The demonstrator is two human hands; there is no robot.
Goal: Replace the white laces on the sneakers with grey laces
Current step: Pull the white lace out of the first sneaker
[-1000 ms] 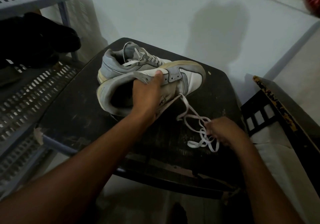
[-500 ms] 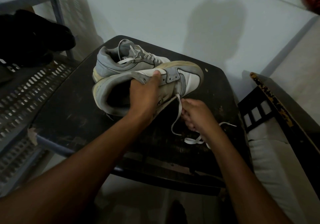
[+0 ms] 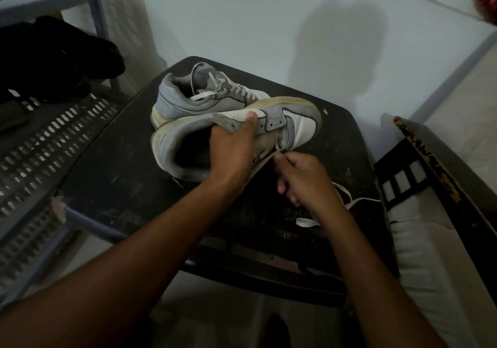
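Head-camera view looks down on a dark, scuffed worktop standing against a pale wall. To its left stands a grey perforated plastic rack with a black bundle on its shelf. On the worktop lie two grey-and-white sneakers, touching each other. The far sneaker stands on its sole, white lace threaded. The near sneaker is tipped on its side, opening toward the camera. The left hand grips the near sneaker at the eyelet flap, thumb on top and fingers curled into the opening. The right hand sits just beside it, thumb and forefinger pinching the white lace close to the lowest eyelets. The lace's loose length trails behind the right wrist onto the worktop.
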